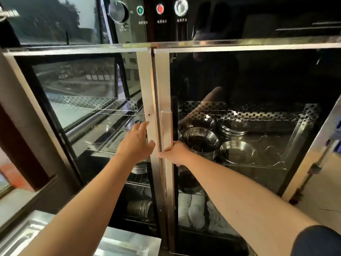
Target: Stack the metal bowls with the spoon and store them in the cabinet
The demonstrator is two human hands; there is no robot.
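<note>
Glass-fronted and steel-framed, the cabinet [184,45] fills my view, with a dial [118,12], a green light [140,10] and a red light [160,9] on the dark panel above. Both glass doors look shut or very nearly so, their steel edges meeting at the middle. My left hand [135,143] is spread open and holds nothing, its fingers lying against the steel edge of the left door [145,89]. My right hand [176,152] is curled around the lower end of the upright handle [166,130] on the right door [162,80], fingers wrapped behind it. Through the right glass I see the metal bowls [201,140] sitting on a wire shelf [273,163], one deep stack near the handle and a shallower bowl [238,152] just beside it. I cannot make out the spoon. More metalware shows dimly on lower shelves.
</note>
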